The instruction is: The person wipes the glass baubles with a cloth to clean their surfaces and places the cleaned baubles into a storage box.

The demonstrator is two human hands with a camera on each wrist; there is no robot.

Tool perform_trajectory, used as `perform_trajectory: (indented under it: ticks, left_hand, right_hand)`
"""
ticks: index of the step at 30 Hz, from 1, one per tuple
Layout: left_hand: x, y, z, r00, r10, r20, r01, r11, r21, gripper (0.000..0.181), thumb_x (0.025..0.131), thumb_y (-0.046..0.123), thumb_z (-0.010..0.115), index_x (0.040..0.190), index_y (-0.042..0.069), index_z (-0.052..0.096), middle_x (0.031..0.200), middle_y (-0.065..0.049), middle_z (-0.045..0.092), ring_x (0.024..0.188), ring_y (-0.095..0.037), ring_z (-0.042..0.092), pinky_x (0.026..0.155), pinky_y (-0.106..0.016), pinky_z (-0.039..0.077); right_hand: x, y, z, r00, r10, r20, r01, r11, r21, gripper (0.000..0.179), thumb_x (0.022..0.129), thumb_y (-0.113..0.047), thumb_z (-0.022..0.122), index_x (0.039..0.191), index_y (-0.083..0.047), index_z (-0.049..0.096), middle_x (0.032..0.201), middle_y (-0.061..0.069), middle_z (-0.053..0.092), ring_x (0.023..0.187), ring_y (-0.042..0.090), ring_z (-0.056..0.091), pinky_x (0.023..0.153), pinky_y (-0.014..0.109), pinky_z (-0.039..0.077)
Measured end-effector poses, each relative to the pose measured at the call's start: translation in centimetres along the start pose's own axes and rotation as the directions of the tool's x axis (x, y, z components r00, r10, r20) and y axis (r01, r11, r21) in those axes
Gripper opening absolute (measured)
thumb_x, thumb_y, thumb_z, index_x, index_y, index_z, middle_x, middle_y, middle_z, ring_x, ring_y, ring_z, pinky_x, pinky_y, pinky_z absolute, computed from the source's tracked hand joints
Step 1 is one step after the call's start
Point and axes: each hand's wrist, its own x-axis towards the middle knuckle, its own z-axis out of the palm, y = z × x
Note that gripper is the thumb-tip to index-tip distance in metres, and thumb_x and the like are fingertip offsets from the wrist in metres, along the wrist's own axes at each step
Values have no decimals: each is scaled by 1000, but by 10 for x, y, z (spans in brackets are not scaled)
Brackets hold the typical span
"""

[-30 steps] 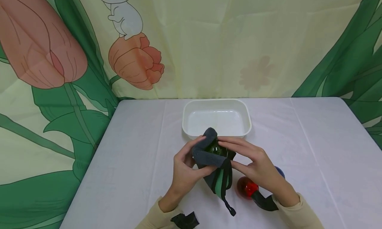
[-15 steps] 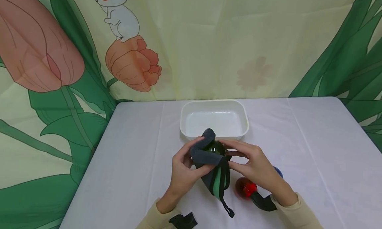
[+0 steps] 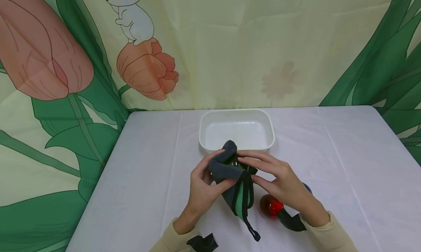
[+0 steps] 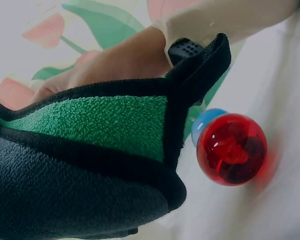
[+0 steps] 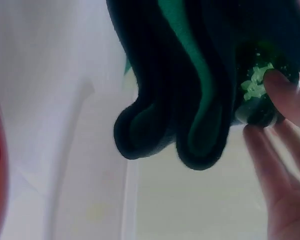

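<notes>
Two hands are working above the bench [image 3: 154,171], just in front of the white tray [image 3: 236,110]. The left hand [image 3: 204,188] is gripping the dark grey cloth [image 3: 226,172], thumb and fingers bending it around the green ball [image 5: 255,87]; the right hand's [image 3: 284,175] fingers are pinching the ball's exposed side. The ball is sitting in the cloth's fold, held clear of the bench. This is looking like wiping, and doing it well is probably calling for turning the ball little by little with the right fingers while the left are pressing the cloth evenly against it. Its glassy surface is likely offering little friction, so one firm hold should be staying on it through every turn. The strap loop [image 4: 205,75] is dangling loose; the red ball [image 4: 232,150] and blue ball [image 4: 206,122] are lying near the right hand, so working high is sparing them knocks.
</notes>
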Motion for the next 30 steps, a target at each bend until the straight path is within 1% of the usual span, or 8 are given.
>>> perform_trajectory:
  ticks: [4, 7, 11, 14, 17, 23, 27, 30]
  left_hand:
    - [-1, 1, 0, 1000, 4, 8, -4, 1000, 11, 66, 75, -12, 78, 135, 1, 55, 135, -20, 57, 111, -20, 65, 90, -31, 56]
    - [-1, 0, 1, 999, 30, 20, -30, 999, 20, 65, 76, -12, 77, 135, 0, 54, 135, -21, 57, 112, -21, 65, 91, -32, 56]
    - [-1, -2, 0, 999, 46, 17, -47, 999, 26, 63, 77, -12, 77, 134, -1, 55, 132, -22, 59, 109, -19, 66, 89, -32, 57]
    - [-1, -2, 0, 999, 41, 7, -42, 999, 20, 62, 77, -11, 76, 134, -1, 55, 130, -23, 60, 107, -18, 66, 87, -30, 58]
    - [0, -2, 0, 999, 42, 5, -42, 999, 5, 62, 78, -11, 76, 135, -1, 54, 129, -23, 60, 108, -19, 66, 87, -31, 58]
    - [0, -1, -1, 999, 36, 23, -35, 999, -33, 62, 77, -13, 75, 134, -2, 54, 129, -24, 59, 110, -20, 66, 89, -32, 57]
    - [0, -2, -1, 999, 12, 31, -10, 999, -46, 62, 77, -13, 75, 134, -2, 54, 127, -25, 59, 108, -19, 65, 88, -30, 57]
    - [-1, -1, -1, 999, -14, 35, 16, 999, -49, 61, 77, -11, 75, 134, -1, 55, 129, -23, 59, 109, -19, 65, 89, -30, 56]
  right_hand:
    - [2, -5, 0, 995, 92, -23, -92, 996, 15, 66, 74, 13, 79, 135, -7, 61, 131, 9, 64, 108, 13, 68, 87, 23, 55]
    - [3, -7, -1, 989, 147, -29, -147, 989, 22, 67, 72, 15, 79, 133, -6, 62, 127, 9, 67, 99, 13, 71, 83, 26, 58]
    - [3, -8, -2, 987, 163, -7, -163, 987, 4, 69, 72, 11, 81, 135, -8, 60, 130, 6, 65, 108, 16, 68, 86, 28, 57]
    - [2, -8, -3, 993, 118, 15, -117, 993, -28, 70, 74, 7, 82, 138, -11, 58, 136, 4, 61, 120, 15, 61, 93, 22, 52]
    - [2, -6, -4, 1000, -2, 21, 3, 999, -49, 53, 87, -11, 76, 137, -10, 60, 139, 7, 58, 127, 16, 56, 99, 17, 47]
    - [5, -2, -2, 979, -203, -27, 200, 977, -68, 41, 100, -32, 55, 129, -4, 65, 134, 14, 61, 125, 20, 57, 98, 16, 47]
    - [4, -2, -1, 980, -196, -43, 192, 979, -73, 41, 99, -33, 57, 127, -4, 67, 131, 14, 62, 122, 21, 59, 96, 16, 48]
    - [3, -6, -2, 993, -104, -51, 104, 995, -12, 38, 93, -21, 68, 127, -3, 67, 129, 14, 64, 114, 18, 65, 88, 19, 54]
